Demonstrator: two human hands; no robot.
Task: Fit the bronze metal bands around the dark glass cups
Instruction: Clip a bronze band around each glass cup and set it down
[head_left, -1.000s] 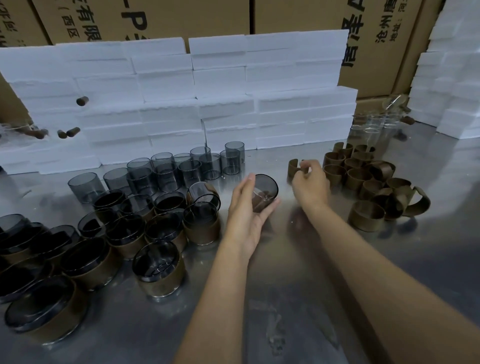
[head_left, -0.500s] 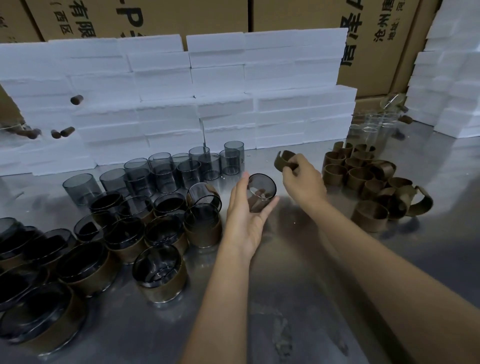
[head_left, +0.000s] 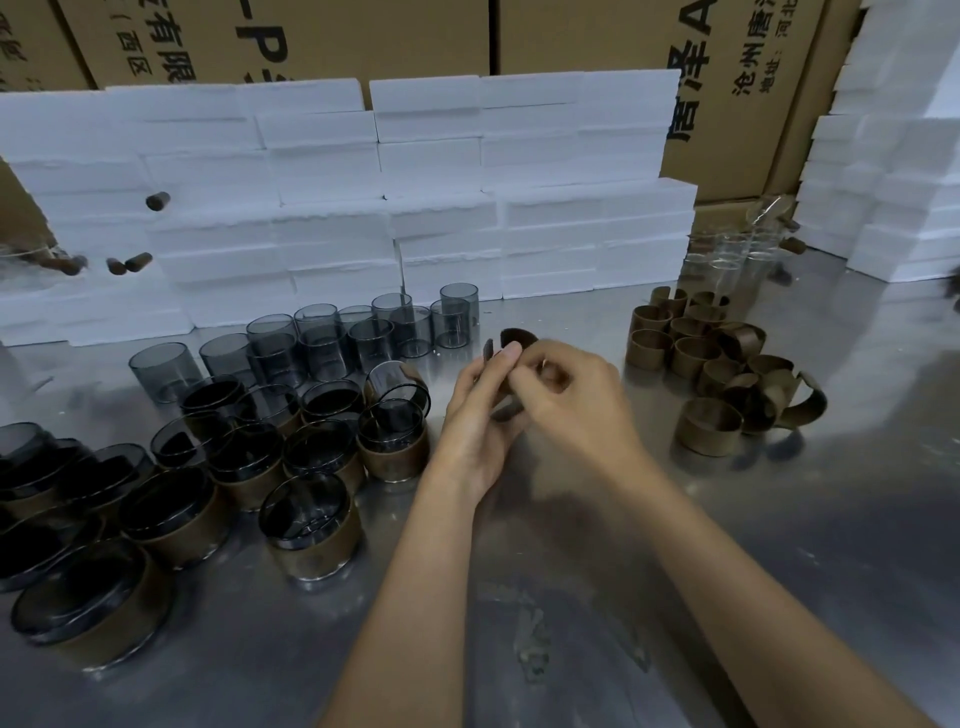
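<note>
Above the middle of the shiny steel table (head_left: 597, 597), we see the left hand (head_left: 475, 426) and the right hand (head_left: 569, 400) meet, both gripping one open bronze metal band (head_left: 517, 339); a cup between them we cannot tell. About twelve bare dark glass cups (head_left: 319, 338) stand behind, some fifteen banded cups (head_left: 311, 525) at left, roughly fifteen loose bronze bands (head_left: 709, 426) at right.

Light: dim, soft, from above.
Glare: pale sheen on the metal table (head_left: 857, 467); white foam blocks (head_left: 332, 208) nearly blown out.
Shadows: faint, beneath the forearms.
Blur: slight at the fingers.
Edges: wide-angle bending, corners darker.
</note>
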